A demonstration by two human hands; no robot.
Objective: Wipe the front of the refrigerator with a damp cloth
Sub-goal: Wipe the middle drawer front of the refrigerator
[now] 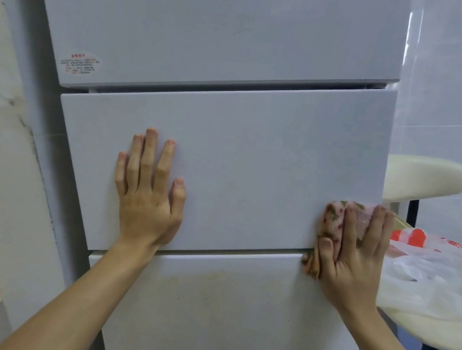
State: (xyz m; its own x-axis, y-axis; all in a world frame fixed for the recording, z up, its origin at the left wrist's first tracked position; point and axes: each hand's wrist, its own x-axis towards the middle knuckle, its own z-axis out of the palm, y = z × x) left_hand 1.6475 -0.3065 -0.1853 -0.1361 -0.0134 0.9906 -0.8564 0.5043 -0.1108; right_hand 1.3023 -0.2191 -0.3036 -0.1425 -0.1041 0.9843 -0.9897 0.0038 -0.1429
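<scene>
Nearest, two bare forearms reaching up from the bottom edge. Left hand released and holding nothing, palm flat and fingers straight against the middle door of a white refrigerator, left of centre.

Right hand spread with straight fingers over a crumpled pink and olive patterned cloth, pressing it to the lower right corner of that same door. Thumb laid across the cloth's lower left part. Cloth bunched over the seam between the middle door and the lower door, close to the refrigerator's right edge. Faint yellowish staining on the lower door.

Higher up, the upper door, with a small red-printed sticker at its lower left corner.

Beyond, to the right, a cream round seat on dark legs. Below it, a second cream seat with a white and orange plastic bag lying on it. Pale tiled wall behind.
</scene>
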